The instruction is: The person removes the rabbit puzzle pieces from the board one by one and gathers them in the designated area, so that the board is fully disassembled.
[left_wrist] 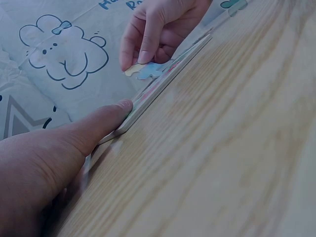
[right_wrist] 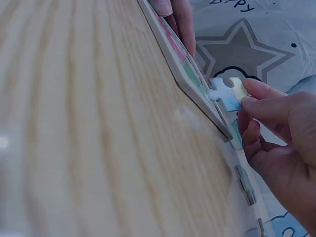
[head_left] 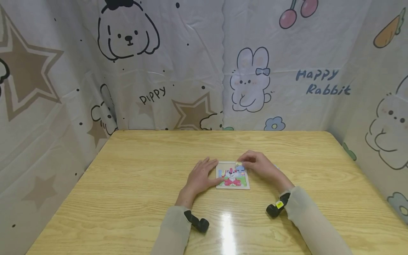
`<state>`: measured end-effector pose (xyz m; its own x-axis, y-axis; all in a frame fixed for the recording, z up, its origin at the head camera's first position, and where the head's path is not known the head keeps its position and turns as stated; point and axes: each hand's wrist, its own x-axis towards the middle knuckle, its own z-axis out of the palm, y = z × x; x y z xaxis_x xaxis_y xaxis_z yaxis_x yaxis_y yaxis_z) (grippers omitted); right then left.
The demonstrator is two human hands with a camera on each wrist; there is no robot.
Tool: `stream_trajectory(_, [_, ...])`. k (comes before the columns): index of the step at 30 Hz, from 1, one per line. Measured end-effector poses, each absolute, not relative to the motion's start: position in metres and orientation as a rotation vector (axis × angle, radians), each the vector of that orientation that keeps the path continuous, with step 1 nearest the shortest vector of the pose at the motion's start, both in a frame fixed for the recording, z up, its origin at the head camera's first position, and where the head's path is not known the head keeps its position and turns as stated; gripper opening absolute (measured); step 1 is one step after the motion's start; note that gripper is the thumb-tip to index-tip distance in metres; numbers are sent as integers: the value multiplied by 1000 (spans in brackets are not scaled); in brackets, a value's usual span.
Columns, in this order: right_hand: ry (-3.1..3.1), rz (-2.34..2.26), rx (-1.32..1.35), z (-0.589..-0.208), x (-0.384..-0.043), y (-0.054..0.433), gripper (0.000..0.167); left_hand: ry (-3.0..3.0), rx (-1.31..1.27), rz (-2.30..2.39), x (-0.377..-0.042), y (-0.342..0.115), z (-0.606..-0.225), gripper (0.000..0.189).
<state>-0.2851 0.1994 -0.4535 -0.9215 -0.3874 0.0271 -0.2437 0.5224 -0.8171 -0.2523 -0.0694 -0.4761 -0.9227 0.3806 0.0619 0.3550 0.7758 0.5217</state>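
A small jigsaw puzzle in a pale wooden frame (head_left: 232,188) lies on the table, its lower part showing a red and white cartoon animal on green. Bare board shows along its upper left. My left hand (head_left: 201,178) rests at the frame's left side with fingers stretched out and the thumb (left_wrist: 111,118) on its near left part. Between thumb and fingertips, my right hand (head_left: 259,165) pinches a blue and yellow puzzle piece (right_wrist: 228,95). That piece is tilted up over the frame's upper right corner, its lower edge right at the puzzle.
Beyond the right hand, loose puzzle pieces (right_wrist: 245,183) lie on the wooden table (head_left: 143,170), mostly hidden by that hand in the head view. A printed curtain (head_left: 191,53) hangs behind the table and along both sides.
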Motion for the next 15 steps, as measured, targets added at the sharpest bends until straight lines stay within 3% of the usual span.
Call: stream_trajectory(15, [2603, -1429, -411, -458, -282, 224, 23, 2928, 614, 839, -252, -70, -477, 79])
